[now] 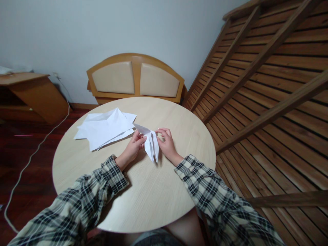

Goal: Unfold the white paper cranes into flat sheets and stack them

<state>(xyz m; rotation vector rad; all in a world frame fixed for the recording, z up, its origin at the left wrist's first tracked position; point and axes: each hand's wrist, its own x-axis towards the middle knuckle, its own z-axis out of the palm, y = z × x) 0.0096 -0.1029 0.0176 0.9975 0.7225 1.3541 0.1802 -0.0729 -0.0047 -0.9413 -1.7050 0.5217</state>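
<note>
Head view showed the left hand point(135, 145) and right hand point(166, 142) pinching the folded white paper point(151, 146) between them over the table point(151, 198), right of the loose sheets point(107, 128), and it seemed light, crisp and easily creased, best held by its layered folds.

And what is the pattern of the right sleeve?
Black and cream plaid on the right sleeve; head view.
</note>
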